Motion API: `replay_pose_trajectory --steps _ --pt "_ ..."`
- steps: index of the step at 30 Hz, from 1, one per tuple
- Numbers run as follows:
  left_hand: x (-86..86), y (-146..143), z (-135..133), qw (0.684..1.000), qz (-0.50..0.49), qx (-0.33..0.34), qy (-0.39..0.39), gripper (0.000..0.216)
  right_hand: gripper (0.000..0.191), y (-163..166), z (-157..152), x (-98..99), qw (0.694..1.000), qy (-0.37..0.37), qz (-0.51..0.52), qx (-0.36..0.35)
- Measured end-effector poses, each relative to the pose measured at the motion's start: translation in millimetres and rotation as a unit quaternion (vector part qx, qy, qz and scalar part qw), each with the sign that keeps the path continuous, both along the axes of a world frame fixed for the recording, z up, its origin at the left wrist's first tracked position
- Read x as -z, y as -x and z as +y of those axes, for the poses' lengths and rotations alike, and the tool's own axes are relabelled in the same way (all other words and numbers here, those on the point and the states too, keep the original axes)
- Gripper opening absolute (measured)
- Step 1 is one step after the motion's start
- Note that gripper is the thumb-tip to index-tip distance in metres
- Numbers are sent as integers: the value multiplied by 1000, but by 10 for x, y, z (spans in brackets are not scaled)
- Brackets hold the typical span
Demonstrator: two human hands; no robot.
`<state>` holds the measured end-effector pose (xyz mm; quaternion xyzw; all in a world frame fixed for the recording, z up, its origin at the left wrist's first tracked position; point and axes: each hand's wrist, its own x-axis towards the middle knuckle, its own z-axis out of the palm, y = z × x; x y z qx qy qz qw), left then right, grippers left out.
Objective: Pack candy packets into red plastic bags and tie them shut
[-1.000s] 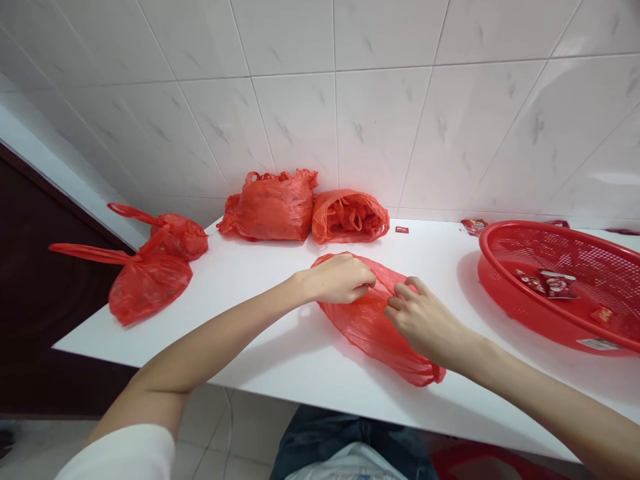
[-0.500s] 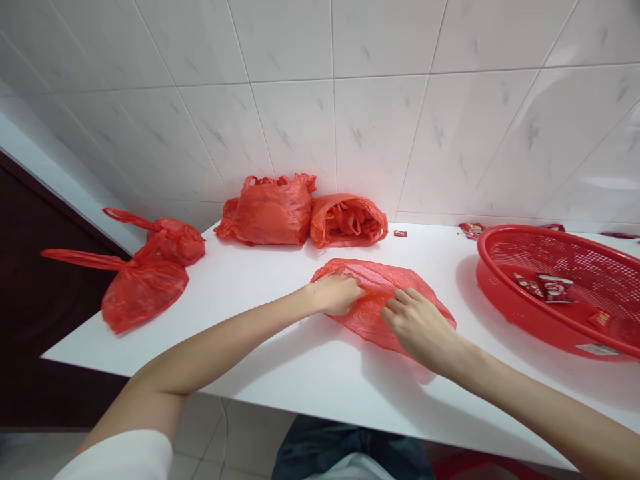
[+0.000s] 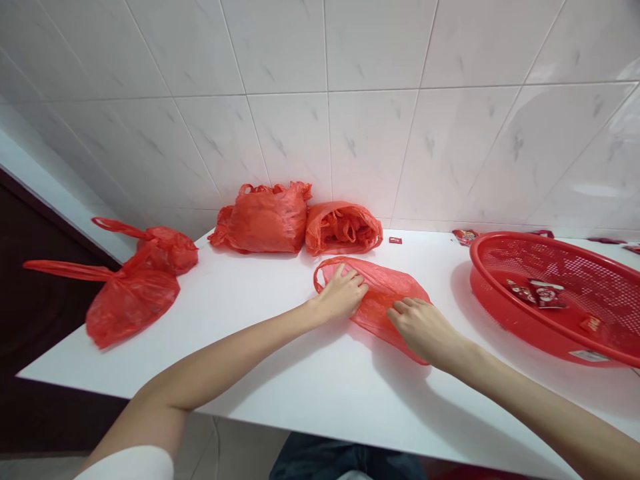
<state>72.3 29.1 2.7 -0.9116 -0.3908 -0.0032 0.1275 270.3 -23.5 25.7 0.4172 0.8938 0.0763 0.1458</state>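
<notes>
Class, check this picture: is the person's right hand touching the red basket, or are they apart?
Apart. The head view shows it plainly: white tabletop lies between the right hand and the near wall of the red basket.

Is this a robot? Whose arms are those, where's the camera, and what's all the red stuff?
No robot here! A person is using their own two bare hands. The camera sits on their head, so every picture looks forward and down, almost like seeing through their eyes. The right hand grips the edge of a thin red bag. The left hand touches it too, but I can't tell whether it's pinching. On the white table are more red bags, by the wall and at the left. At the right is a red basket with small packets inside.
</notes>
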Motion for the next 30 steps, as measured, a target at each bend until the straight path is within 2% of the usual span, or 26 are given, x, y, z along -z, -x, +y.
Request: replay_pose_trajectory --steps 3,7,11,13,15,17,19,22,26,30 --pt "58 -9 63 998 33 -33 33 26 30 -1 53 39 1000 1 -7 22" --pt "28 4 46 996 46 -35 72 25 31 -50 158 80 998 -32 -14 52" --pt "-53 34 -58 994 54 -14 98 22 31 -77 224 31 996 -47 -7 78" --pt "-114 50 -117 992 58 19 106 21 31 -66 231 -34 996 -46 3 80" --pt "-189 61 -161 993 42 75 86 21 30 -46 234 -97 996 -44 13 81" --pt "-259 64 -183 992 -3 124 29 25 30 -27 246 -133 996 -43 21 80" --pt "-292 58 -177 989 -54 133 -31 29 31 -17 270 -125 996 -36 25 75" --pt "-225 29 -116 992 -81 79 -56 27 33 -24 323 -46 996 -26 22 77" --pt "-3 -18 32 997 -70 -28 1 25 30 -59 359 77 997 -7 24 79" --pt "123 -45 156 994 -78 -69 29 32 26 -106 326 110 997 25 34 65"
